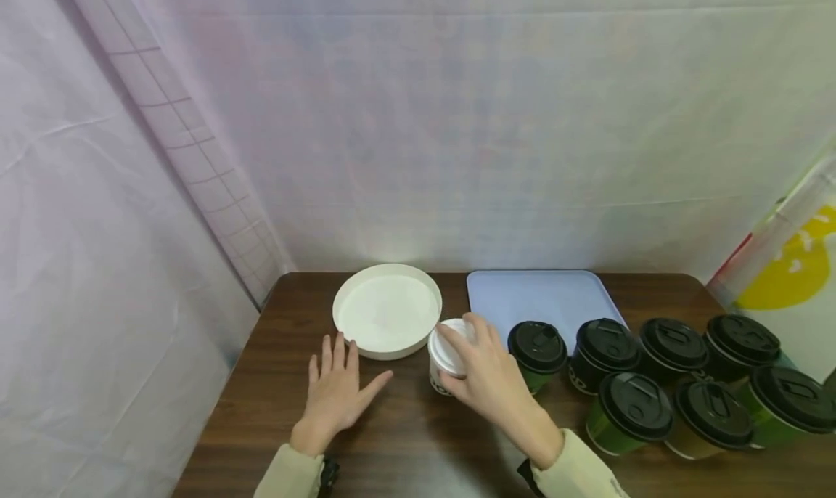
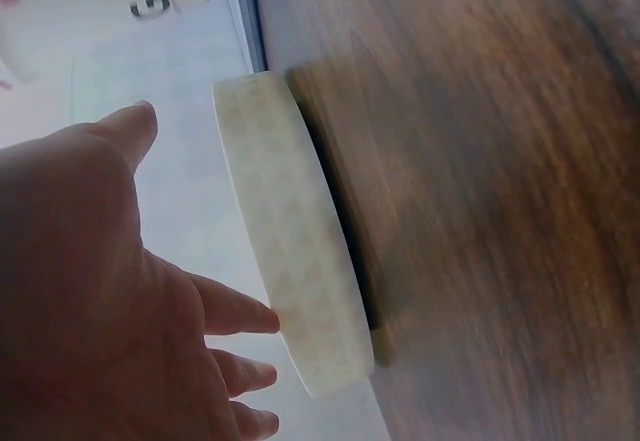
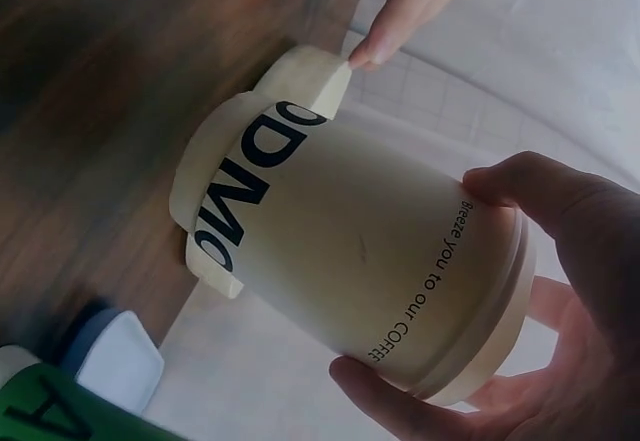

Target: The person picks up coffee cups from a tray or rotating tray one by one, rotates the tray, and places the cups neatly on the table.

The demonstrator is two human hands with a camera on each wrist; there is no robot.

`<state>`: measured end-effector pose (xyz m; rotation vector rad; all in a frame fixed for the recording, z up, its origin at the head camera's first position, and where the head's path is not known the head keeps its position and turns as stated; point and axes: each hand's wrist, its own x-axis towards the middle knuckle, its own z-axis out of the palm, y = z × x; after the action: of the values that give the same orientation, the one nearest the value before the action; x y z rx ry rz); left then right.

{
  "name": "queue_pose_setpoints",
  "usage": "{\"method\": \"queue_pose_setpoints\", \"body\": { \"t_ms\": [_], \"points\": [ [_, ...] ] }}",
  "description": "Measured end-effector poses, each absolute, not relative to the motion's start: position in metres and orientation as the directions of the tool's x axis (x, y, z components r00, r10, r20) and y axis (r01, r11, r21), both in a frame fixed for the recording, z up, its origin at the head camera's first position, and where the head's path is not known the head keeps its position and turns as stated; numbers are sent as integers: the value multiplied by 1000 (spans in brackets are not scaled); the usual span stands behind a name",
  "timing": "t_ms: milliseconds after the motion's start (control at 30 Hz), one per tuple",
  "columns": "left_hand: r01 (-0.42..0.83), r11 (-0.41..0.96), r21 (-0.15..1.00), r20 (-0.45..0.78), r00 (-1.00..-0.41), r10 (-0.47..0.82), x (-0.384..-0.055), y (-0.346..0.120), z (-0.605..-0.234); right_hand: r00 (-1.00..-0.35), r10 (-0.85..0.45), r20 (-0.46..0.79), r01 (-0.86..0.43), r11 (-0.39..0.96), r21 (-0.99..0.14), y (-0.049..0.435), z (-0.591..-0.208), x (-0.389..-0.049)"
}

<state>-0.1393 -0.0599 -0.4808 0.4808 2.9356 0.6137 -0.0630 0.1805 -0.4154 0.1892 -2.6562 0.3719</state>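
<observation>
My right hand (image 1: 493, 374) grips a white paper coffee cup (image 3: 340, 251) near its white lid (image 1: 447, 356), thumb on one side and fingers on the other. Dark lettering runs round the cup. It is upright just right of a round white tray (image 1: 388, 313) with a low rim; whether its base touches the table I cannot tell. My left hand (image 1: 334, 396) is spread with straight fingers at the tray's near left edge. In the left wrist view, a fingertip touches the tray's side wall (image 2: 300, 241).
A pale blue rectangular tray (image 1: 542, 295) lies at the back, right of centre. Several black-lidded paper cups crowd the right side, among them a green cup (image 1: 538, 349) closest to my right hand. Behind the brown wooden table (image 1: 261, 396) hangs a white cloth (image 1: 490, 120).
</observation>
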Motion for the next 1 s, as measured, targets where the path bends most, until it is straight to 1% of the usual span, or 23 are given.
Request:
{"method": "queue_pose_setpoints", "body": {
  "t_ms": [267,500,733,1000],
  "points": [
    [284,868,407,-42,-944,328,-140,-59,-482,-888,-29,458,-142,966,-214,196,-422,-35],
    [286,870,402,-47,-942,331,-139,-57,-482,-899,18,438,-94,968,-232,213,-425,-9],
    [291,873,392,-34,-943,330,-135,-55,-478,-871,26,491,-100,968,-228,227,-421,16],
    [301,870,391,-40,-939,342,-132,-51,-478,-860,57,508,-64,974,-219,242,-428,36]
  ]
}}
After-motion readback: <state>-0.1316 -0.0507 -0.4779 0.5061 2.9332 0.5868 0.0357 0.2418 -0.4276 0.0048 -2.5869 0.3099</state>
